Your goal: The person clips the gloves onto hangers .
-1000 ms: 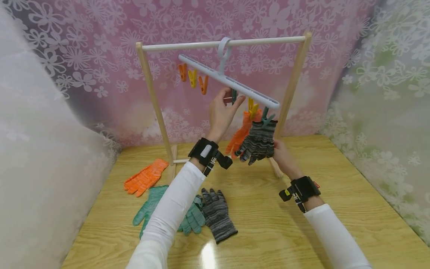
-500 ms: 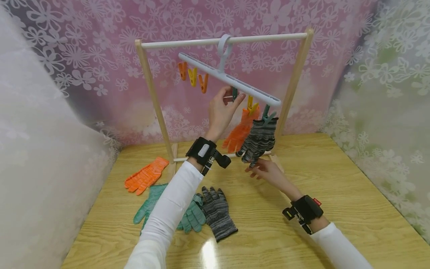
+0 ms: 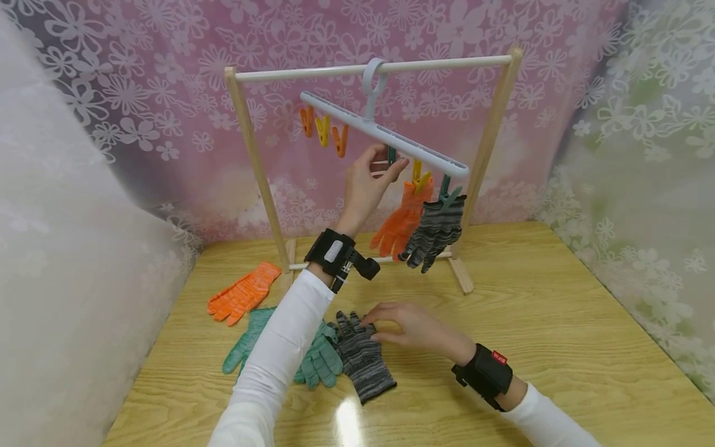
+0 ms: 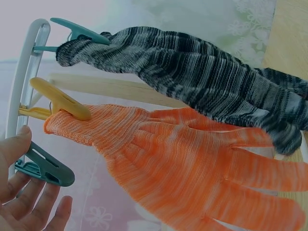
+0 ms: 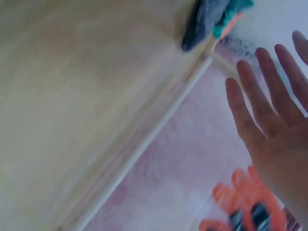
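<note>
My left hand pinches a dark green clothespin under the white hanger bar, thumb on one side and fingers on the other. Beside it a yellow clothespin grips the cuff of an orange glove. At the bar's end another green clothespin holds a black-and-grey striped glove. My right hand, fingers spread in the right wrist view, is over a second striped glove lying on the table; contact cannot be made out.
The hanger's hook sits on a white rail between wooden posts. Orange clothespins and a yellow one hang at left. An orange glove and green gloves lie on the table.
My right hand has left the hanging striped glove and moved down and left to the one on the table. The left hand stays at the green clothespin.
</note>
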A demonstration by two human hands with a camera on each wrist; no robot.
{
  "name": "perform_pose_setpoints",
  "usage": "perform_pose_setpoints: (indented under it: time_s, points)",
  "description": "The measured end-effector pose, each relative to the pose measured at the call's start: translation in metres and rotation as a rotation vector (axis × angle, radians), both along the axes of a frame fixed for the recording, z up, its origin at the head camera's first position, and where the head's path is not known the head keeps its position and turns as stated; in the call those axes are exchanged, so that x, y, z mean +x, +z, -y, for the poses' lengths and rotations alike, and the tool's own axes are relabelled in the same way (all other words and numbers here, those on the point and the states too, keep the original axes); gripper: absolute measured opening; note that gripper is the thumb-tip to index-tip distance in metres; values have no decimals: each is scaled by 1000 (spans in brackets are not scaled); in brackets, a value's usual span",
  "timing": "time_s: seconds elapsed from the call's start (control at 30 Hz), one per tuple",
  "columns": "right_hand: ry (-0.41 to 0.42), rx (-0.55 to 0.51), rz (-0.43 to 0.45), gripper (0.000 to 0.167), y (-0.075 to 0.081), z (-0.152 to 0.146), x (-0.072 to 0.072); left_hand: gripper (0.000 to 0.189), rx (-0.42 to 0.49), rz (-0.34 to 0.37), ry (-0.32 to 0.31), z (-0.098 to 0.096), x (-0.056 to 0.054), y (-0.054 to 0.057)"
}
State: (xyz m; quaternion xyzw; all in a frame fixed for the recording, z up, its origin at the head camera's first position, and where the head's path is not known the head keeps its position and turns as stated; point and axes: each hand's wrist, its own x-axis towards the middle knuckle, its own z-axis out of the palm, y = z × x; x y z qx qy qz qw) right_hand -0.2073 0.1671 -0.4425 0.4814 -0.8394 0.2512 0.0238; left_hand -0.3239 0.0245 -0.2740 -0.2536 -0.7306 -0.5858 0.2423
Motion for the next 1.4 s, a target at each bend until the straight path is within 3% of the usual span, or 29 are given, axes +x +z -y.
perform_pose_setpoints:
  time_s: [0.2, 0.33, 0.43, 0.63, 0.93, 1.03, 1.3, 1.4]
  points:
    - [68, 142, 1, 36, -16, 17, 19, 32, -14, -4, -2, 1, 1, 0]
    - [91, 226, 20, 34, -26, 16, 22, 33, -13, -5, -7, 0, 2, 0]
    - [99, 229, 16, 33, -29, 14, 22, 32, -12, -1, -11, 1, 2, 0]
    - [91, 230, 89, 34, -27, 9, 19, 33, -13, 13, -14, 1, 3, 1]
    - [1, 265, 25, 36, -26, -15, 1, 34, -15, 21, -9, 2, 4, 1]
    - [-51, 244, 69, 38, -23, -24, -4, 34, -19, 11, -6, 4, 5, 2]
    - [-181, 257, 86, 40, -17, -40, -12, 35, -28, 5, -3, 5, 3, 0]
    - [-236, 279, 48, 39, -16, -43, -13, 36, -26, 10, -3, 6, 3, -1]
